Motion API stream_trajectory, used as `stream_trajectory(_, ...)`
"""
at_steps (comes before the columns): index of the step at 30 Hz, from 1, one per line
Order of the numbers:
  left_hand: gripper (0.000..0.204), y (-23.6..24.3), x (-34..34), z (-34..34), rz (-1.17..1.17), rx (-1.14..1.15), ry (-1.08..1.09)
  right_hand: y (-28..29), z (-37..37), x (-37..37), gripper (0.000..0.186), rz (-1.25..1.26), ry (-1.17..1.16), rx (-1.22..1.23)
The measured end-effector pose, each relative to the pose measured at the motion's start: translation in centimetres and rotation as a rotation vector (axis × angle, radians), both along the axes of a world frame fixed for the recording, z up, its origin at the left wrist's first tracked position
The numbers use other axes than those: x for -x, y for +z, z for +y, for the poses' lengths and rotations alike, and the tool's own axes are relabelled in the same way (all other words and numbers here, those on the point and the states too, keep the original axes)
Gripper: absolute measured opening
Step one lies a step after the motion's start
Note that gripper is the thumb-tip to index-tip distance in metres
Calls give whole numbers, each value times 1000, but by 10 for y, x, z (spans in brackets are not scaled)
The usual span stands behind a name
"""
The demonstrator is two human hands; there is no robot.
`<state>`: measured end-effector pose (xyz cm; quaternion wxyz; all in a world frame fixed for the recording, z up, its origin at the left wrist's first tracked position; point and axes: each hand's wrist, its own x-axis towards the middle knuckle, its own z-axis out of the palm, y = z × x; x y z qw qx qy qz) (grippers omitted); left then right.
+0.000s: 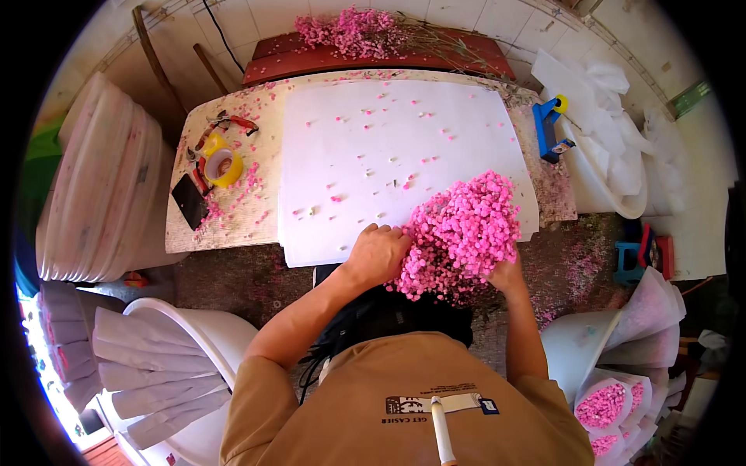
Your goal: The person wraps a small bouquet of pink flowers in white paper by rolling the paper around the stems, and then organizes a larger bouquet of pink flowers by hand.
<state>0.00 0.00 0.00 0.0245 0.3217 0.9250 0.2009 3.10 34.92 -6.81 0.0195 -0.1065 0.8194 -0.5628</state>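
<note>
One bunch of pink flowers (470, 225), small-headed and densely clustered, held across the near edge of the table (260, 225), toward its near right corner; the lower right part of a white sheet (334, 155) is overlapped by it in view. Left hand (379, 255): fingers curled, set against the bunch's left flank; whether stems are enclosed cannot be told. Right hand (505, 272): placed at the bunch's lower right side, fingertips hidden behind the blooms; its grip cannot be told. Handling, as judged: light for its bulk, soft and springy at the heads, stiffer in the thin stems, hardly slippery; heads easily crushed or shed, as is suggested by loose florets scattered over the sheet. Hold is best taken low, on the gathered stems, with the mass only cradled from beneath and the blooms left unsqueezed. Also listed: along the table's left edge, a dark flat device (189, 202), a yellow roll of tape (224, 168) and red-handled pruners (237, 123), the last nearer the far left corner; by the right edge, a blue tape dispenser (548, 132); beyond the far edge, a second flower bundle (353, 35), laid on a red bench (272, 70).
</note>
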Motion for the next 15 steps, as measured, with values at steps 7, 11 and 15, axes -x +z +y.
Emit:
stream_trajectory(7,10,-3,3,-4,-110,-244,86,-29,10,-2,94,-26,-100,-15)
stream_trajectory(11,10,-11,10,-8,-319,-531,147,-22,11,-2,92,78,-124,-307)
stream_trajectory(15,8,-3,19,-9,-123,-346,78,-2,-1,-4,91,-66,-131,-178)
